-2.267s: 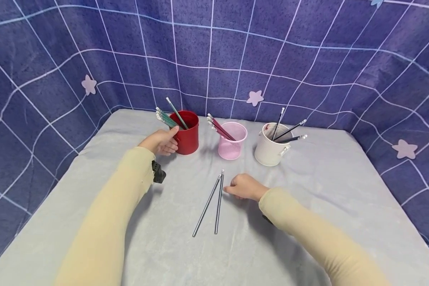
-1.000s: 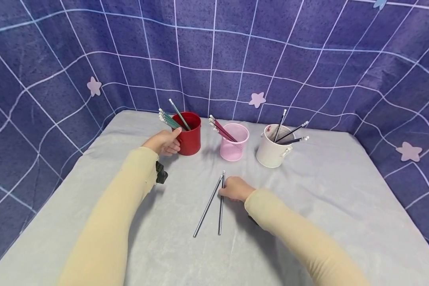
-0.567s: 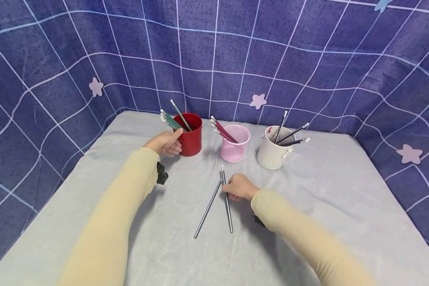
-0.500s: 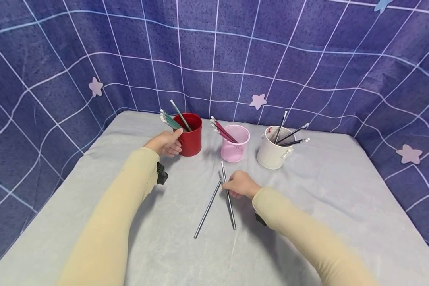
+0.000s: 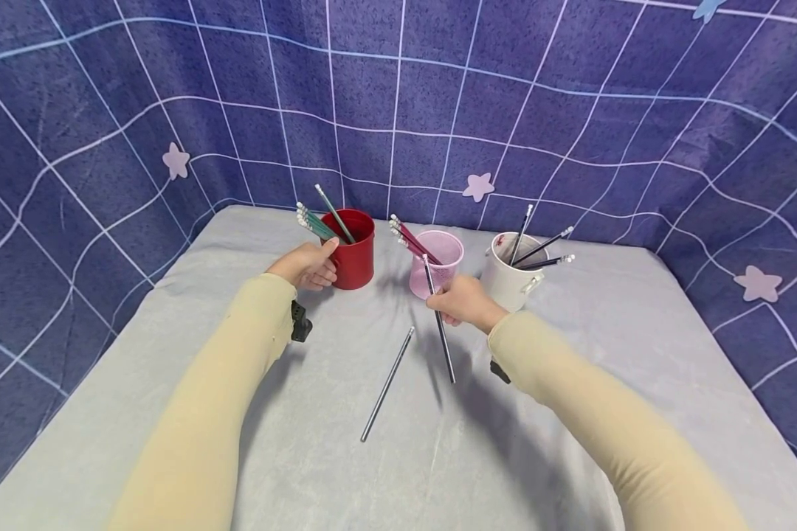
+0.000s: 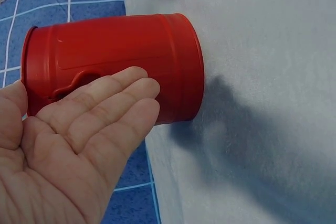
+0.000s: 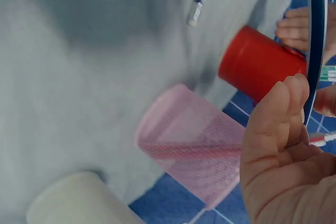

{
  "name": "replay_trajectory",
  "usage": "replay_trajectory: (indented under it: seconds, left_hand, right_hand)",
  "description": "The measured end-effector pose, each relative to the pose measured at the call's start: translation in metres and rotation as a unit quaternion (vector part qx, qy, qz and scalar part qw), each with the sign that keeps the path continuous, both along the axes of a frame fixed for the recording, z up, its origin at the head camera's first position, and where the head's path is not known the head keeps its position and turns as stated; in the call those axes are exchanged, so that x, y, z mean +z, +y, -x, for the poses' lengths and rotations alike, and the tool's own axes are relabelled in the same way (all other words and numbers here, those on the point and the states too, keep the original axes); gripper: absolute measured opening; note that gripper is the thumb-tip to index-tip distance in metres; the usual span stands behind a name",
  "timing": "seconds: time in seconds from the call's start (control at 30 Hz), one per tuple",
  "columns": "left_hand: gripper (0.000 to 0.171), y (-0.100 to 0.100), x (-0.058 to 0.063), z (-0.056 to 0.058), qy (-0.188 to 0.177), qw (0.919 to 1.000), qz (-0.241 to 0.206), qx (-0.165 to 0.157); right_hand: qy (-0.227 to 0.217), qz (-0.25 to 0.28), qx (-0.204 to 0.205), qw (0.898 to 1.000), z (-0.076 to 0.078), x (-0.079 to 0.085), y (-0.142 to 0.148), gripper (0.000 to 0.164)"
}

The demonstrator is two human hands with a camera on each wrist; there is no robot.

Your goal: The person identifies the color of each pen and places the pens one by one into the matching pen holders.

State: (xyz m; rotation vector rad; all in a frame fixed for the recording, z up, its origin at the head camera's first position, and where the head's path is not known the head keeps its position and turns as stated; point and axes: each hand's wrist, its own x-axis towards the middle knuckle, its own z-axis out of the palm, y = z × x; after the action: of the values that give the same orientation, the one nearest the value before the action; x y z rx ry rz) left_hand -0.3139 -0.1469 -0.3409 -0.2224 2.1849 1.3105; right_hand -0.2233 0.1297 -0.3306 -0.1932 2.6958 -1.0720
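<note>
My right hand (image 5: 463, 301) pinches a dark pencil (image 5: 443, 343) with a white eraser end up, tilted above the table, in front of the pink mesh cup (image 5: 432, 280). In the right wrist view the pencil (image 7: 316, 30) runs along the fingertips. A second dark pencil (image 5: 387, 387) lies on the table. My left hand (image 5: 308, 264) is at the red cup (image 5: 355, 262), its thumb near the rim; in the left wrist view its fingers (image 6: 118, 103) lie straight in front of the cup's side. Whether they press on it I cannot tell.
Several green pencils (image 5: 314, 223) stand in the red cup and several dark red pencils (image 5: 412, 242) in the pink one. On the right, a white cup (image 5: 501, 284) holds dark pencils (image 5: 544, 247). A blue gridded curtain (image 5: 398, 103) hangs behind the grey cloth (image 5: 292, 457).
My right hand has taken one of the two dark pencils off the cloth and carried it up and away towards the pink cup. My left hand has stayed at the red cup.
</note>
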Motion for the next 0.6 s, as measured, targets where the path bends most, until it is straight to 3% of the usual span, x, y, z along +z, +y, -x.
replay_trajectory:
  seconds: [0.07,0.17,0.27,0.3,0.4,0.6]
  left_hand:
    - [0.076,-0.007,-0.012,0.012,0.000,0.9999,-0.012,-0.008]
    - [0.077,-0.009,-0.017,0.017,-0.003,0.9998,-0.018,-0.010]
    - [0.075,-0.004,-0.010,0.010,-0.002,0.9999,-0.015,-0.005]
    - [0.074,0.001,-0.001,0.000,-0.001,1.0000,-0.003,0.003]
    - [0.074,0.004,0.005,-0.006,0.000,1.0000,0.001,0.002]
    - [0.074,0.003,0.008,-0.008,-0.006,0.9999,-0.004,0.010]
  right_hand:
    - [0.005,0.002,-0.002,1.000,0.001,0.006,0.000,0.020]
    - [0.012,0.004,0.003,1.000,0.003,0.015,0.000,0.020]
    - [0.035,-0.011,0.007,0.999,0.004,0.027,0.001,0.020]
    - [0.046,-0.016,0.009,0.999,0.005,0.032,0.002,0.020]
    - [0.088,-0.028,0.010,0.996,0.006,0.050,0.003,0.017]
    - [0.164,-0.057,0.022,0.985,0.010,0.071,0.005,0.012]
